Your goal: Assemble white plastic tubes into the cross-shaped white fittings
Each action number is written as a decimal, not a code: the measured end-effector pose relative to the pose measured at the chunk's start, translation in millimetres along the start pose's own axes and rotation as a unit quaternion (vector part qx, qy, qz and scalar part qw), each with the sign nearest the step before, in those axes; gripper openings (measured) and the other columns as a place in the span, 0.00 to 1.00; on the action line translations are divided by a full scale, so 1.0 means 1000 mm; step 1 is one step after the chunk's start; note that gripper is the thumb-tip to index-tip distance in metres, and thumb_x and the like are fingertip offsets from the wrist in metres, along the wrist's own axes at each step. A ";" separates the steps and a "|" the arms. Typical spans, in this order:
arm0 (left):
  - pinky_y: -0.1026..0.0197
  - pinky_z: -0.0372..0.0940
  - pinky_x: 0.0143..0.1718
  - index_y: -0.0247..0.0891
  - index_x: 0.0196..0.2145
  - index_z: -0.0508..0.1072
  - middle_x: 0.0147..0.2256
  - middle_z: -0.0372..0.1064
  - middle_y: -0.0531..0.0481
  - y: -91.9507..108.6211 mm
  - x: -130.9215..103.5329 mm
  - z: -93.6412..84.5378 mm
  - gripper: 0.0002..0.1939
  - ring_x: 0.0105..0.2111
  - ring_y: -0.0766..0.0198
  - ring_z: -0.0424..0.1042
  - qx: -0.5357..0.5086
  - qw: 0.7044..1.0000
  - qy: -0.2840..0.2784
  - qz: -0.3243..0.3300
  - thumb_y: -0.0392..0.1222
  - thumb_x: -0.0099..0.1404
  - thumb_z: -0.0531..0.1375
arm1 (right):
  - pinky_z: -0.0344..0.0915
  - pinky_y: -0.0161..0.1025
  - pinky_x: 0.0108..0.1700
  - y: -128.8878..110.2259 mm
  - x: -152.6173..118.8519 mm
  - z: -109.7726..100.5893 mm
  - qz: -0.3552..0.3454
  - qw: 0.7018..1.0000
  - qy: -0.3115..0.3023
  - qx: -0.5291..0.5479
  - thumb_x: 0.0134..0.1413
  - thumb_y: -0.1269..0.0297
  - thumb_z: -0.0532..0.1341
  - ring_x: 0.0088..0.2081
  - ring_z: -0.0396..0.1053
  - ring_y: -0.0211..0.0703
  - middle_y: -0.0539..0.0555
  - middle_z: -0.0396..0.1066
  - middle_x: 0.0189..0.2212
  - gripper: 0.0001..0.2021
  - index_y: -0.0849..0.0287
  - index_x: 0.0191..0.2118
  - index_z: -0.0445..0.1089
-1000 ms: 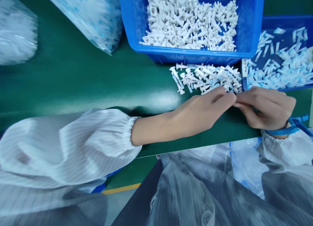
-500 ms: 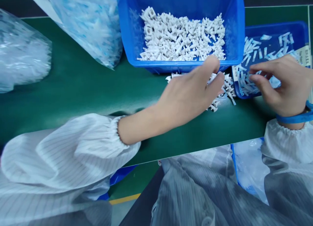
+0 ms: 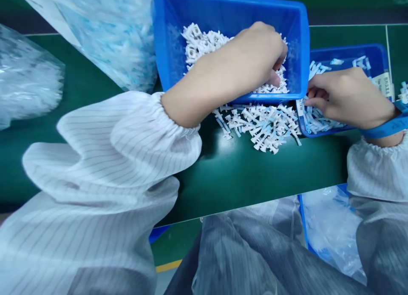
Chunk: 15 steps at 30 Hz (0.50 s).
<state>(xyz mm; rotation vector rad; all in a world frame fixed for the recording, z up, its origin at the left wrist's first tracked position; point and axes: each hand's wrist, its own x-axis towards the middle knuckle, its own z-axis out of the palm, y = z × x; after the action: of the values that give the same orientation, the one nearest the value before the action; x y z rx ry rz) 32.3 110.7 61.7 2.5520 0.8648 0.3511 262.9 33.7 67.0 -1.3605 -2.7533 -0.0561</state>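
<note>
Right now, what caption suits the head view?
Left hand in a bin of white parts, right hand over a blue tray.

A glossy dark green tabletop (image 3: 242, 182) spreads across the middle of the frame, its thin pale front edge slanting up toward the right. Cool light leaves a soft white glare (image 3: 225, 147) near the centre. At upper right, a dark band (image 3: 347, 15) runs behind the table. Below, at lower centre, green floor (image 3: 175, 242) meets a yellow stripe (image 3: 168, 265), then grey floor (image 3: 164, 281).
</note>
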 end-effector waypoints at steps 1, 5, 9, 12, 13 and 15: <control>0.49 0.65 0.47 0.32 0.35 0.75 0.33 0.66 0.46 0.001 -0.001 -0.001 0.06 0.36 0.62 0.65 0.045 0.999 -0.017 0.000 0.38 0.63 0.66 | 0.59 0.35 0.28 0.000 -0.002 0.000 -0.001 1.000 0.006 0.020 0.56 0.68 0.64 0.27 0.71 0.35 0.49 0.74 0.24 0.03 0.60 0.33 0.73; 0.55 0.64 0.43 0.33 0.33 0.73 0.37 0.67 0.45 0.007 -0.004 -0.006 0.03 0.36 0.64 0.63 0.109 0.994 -0.032 -0.005 0.36 0.66 0.62 | 0.64 0.33 0.31 0.004 -0.008 -0.002 0.003 0.996 0.017 0.083 0.59 0.66 0.63 0.29 0.73 0.34 0.49 0.76 0.28 0.05 0.58 0.40 0.74; 0.55 0.64 0.42 0.33 0.32 0.73 0.35 0.68 0.44 0.010 -0.005 -0.008 0.09 0.37 0.61 0.63 0.121 0.992 -0.023 0.026 0.30 0.67 0.54 | 0.67 0.31 0.31 0.006 -0.010 -0.006 0.045 0.992 0.033 0.109 0.59 0.62 0.64 0.28 0.73 0.32 0.50 0.77 0.30 0.08 0.57 0.42 0.75; 0.53 0.65 0.43 0.34 0.33 0.74 0.33 0.70 0.45 0.013 -0.005 -0.012 0.11 0.34 0.62 0.63 0.120 0.992 -0.016 0.014 0.30 0.66 0.52 | 0.68 0.30 0.29 0.004 -0.009 -0.007 0.089 0.982 0.064 0.153 0.55 0.62 0.68 0.28 0.73 0.33 0.52 0.77 0.30 0.07 0.58 0.38 0.75; 0.53 0.65 0.44 0.34 0.33 0.74 0.33 0.71 0.45 0.014 -0.006 -0.014 0.10 0.34 0.63 0.64 0.123 0.992 -0.015 0.000 0.30 0.66 0.53 | 0.68 0.30 0.29 0.004 -0.008 -0.006 0.100 0.979 0.070 0.165 0.54 0.61 0.69 0.27 0.72 0.33 0.52 0.76 0.29 0.08 0.58 0.35 0.74; 0.53 0.66 0.45 0.33 0.36 0.75 0.34 0.72 0.45 0.014 -0.009 -0.016 0.08 0.37 0.61 0.65 0.126 0.992 -0.009 -0.020 0.31 0.66 0.56 | 0.68 0.30 0.28 0.003 -0.006 -0.004 0.113 0.974 0.075 0.184 0.52 0.58 0.70 0.27 0.72 0.33 0.52 0.75 0.27 0.10 0.59 0.31 0.73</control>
<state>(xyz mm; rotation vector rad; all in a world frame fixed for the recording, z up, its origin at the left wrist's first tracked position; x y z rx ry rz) 27.2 99.8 81.7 2.7569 1.0097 0.2191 269.1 30.1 70.5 -1.4781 -2.3191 0.3313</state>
